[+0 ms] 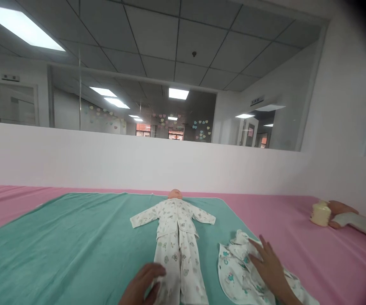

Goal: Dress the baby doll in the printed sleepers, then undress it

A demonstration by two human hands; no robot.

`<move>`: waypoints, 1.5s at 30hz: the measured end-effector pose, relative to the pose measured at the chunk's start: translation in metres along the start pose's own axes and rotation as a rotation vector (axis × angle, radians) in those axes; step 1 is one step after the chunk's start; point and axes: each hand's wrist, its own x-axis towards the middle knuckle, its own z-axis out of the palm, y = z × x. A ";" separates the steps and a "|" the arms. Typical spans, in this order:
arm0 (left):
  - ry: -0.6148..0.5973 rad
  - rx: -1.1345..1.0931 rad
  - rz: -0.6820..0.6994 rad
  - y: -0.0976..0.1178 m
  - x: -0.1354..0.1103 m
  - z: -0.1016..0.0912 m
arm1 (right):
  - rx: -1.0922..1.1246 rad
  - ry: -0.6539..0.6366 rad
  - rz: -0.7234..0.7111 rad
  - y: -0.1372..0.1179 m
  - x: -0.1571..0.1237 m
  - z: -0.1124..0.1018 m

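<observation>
A doll [175, 194] lies on its back in a white printed top [172, 218] and matching trousers [187, 267], its arms spread out. My left hand [143, 281] is at the lower trouser leg on the left, slightly blurred, thumb and fingers apart, with nothing visible between them. Whether it touches the fabric I cannot tell. On the right, my right hand [267, 264] is over a crumpled white cloth with a green print [234, 275]. Its fingers are spread, and the cloth lies loose beneath them.
A green blanket [75, 245] covers part of a pink sheet [281, 224]. At the far right stand a pale yellow bottle [320, 214] and, beside it, a brownish object with a white cloth [361, 224]. A white wall [106, 163] with a large window rises behind.
</observation>
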 end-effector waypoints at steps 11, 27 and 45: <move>0.221 -0.039 -0.183 -0.046 0.213 0.035 | 0.713 -0.219 -0.238 -0.237 0.086 0.129; 0.111 0.137 -0.033 -0.110 0.282 0.068 | 0.111 -0.262 -0.200 -0.254 0.182 0.210; 0.212 0.152 0.221 -0.128 0.236 0.075 | 0.049 -0.130 -0.286 -0.252 0.095 0.174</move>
